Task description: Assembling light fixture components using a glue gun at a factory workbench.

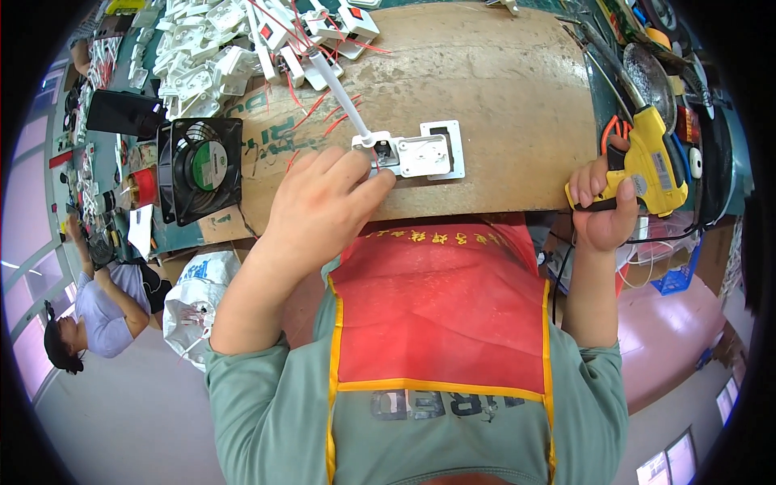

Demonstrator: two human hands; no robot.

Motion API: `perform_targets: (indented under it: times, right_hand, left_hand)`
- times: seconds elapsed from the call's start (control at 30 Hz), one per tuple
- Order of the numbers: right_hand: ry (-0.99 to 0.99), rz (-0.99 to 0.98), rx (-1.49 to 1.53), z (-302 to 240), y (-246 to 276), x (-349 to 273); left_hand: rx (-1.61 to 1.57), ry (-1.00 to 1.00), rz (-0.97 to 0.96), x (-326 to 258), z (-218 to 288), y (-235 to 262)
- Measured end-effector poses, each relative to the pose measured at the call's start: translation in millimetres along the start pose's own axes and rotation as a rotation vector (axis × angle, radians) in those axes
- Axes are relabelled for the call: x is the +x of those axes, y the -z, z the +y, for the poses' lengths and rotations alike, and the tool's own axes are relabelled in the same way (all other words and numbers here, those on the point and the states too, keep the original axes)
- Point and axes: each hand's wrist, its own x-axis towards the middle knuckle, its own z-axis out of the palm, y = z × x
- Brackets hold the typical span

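Observation:
On the cardboard-covered bench, a small white plastic housing (424, 155) lies across a white rectangular frame (457, 150). A white tube (343, 97) slants up and away from the housing's left end. The fingertips of my left hand (323, 190) are closed on that end, and a thin red wire shows beside them. They hide part of what they grip. My right hand (605, 198) is wrapped round a yellow and black hot glue gun (651, 162) at the bench's right edge, apart from the housing.
White plastic parts (210, 48) and switch assemblies with red wires (323, 28) are heaped at the far left. A black fan (200, 170) stands left of my left hand. Red-handled pliers (612, 129) and a round metal pan (649, 81) lie right. Another person (113, 311) works at left.

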Motion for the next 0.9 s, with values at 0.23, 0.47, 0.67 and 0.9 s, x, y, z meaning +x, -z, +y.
perform_targets:
  times: [0.23,0.47,0.67,0.9]
  right_hand:
    - [0.010,-0.007,-0.018,-0.7,0.0,-0.6]
    - [-0.013,0.019,-0.035,-2.2,-1.8,-0.3]
    - [-0.009,-0.010,-0.074,-2.8,-1.9,-5.5]
    - [-0.239,-0.133,-0.173,-18.8,-12.4,-43.6]
  left_hand:
    - [0.025,-0.005,-0.023,1.3,-3.5,-0.4]
    - [-0.331,0.158,0.032,10.4,7.5,9.6]
    - [-0.291,0.210,0.200,21.9,22.3,-10.8]
    - [-0.161,0.310,0.230,28.3,32.9,-32.6]
